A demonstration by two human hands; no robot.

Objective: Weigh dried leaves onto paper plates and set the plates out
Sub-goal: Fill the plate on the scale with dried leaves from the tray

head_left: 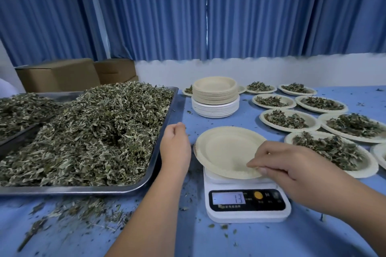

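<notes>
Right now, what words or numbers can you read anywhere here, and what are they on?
"13": on the display of the scale.
"M": beside the yellow button on the scale.
The remaining small print on the scale: too blurred to read.

We note a blue table covering (313,236) spread over the work surface. Behind it, a white wall band (250,71) runs along the far edge. Above this band hang pleated blue curtains (146,10), whose wavy lower hem ends just over the wall. Two panels meet near the centre with a thin bright slit (206,6) between them. At the far left we find two brown cardboard boxes, the larger box (58,75) outermost and the smaller box (116,70) just beside it on the right, both below the curtain hem.
</notes>
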